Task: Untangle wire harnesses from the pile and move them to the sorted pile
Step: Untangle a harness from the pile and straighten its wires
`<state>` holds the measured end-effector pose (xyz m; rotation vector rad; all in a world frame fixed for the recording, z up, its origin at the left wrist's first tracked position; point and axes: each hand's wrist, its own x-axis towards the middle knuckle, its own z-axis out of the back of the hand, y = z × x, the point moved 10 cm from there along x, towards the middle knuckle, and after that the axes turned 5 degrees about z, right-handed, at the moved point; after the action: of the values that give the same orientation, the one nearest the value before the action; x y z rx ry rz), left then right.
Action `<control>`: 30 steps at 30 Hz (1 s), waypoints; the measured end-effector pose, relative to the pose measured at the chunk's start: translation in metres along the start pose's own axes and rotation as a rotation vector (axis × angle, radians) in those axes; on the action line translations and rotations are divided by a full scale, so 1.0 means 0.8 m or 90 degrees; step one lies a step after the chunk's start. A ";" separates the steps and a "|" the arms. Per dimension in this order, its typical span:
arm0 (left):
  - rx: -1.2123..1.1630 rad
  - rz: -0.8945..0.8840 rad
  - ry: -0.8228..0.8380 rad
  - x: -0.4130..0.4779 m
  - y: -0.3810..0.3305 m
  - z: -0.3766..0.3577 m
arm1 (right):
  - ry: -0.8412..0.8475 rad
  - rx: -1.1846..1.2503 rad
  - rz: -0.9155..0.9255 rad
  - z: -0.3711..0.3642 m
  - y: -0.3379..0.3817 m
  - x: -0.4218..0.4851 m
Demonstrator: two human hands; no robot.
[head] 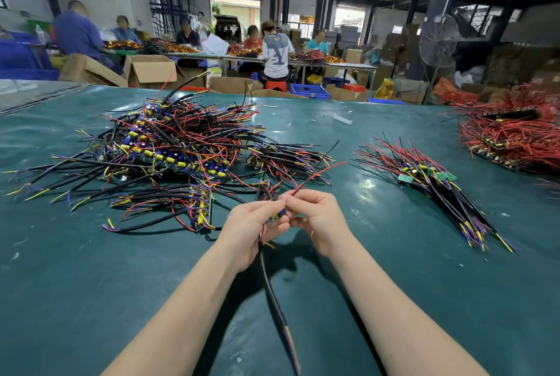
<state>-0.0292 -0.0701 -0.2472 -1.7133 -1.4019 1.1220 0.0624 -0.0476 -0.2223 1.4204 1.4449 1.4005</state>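
Note:
I hold one wire harness (274,293) between both hands above the green table (91,284). My left hand (253,225) grips its small board end, and the black sheathed cable hangs down from there toward me. My right hand (315,215) pinches a thin red wire (321,174) that sticks up to the right. The tangled pile (169,145) of black, red, yellow and blue harnesses lies ahead on the left. The sorted pile (433,181), with wires laid roughly parallel, lies to the right.
A smaller cluster of harnesses (288,160) lies just beyond my hands. A big heap of red-wired boards (512,133) sits at the far right. Several people work at tables (333,64) behind, among cardboard boxes (151,69) and a standing fan (438,40).

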 end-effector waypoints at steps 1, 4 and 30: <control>0.001 0.006 -0.004 0.000 0.000 0.001 | -0.018 0.008 0.007 0.004 0.002 0.001; 0.002 0.043 -0.022 -0.002 0.007 0.002 | -0.109 0.031 0.028 0.026 0.007 0.005; 0.403 -0.048 0.078 -0.002 0.013 -0.028 | -0.368 0.162 0.068 0.108 0.010 -0.001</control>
<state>-0.0046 -0.0730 -0.2470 -1.2370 -0.8923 1.2282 0.1465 -0.0296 -0.2325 1.8906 1.1997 0.7732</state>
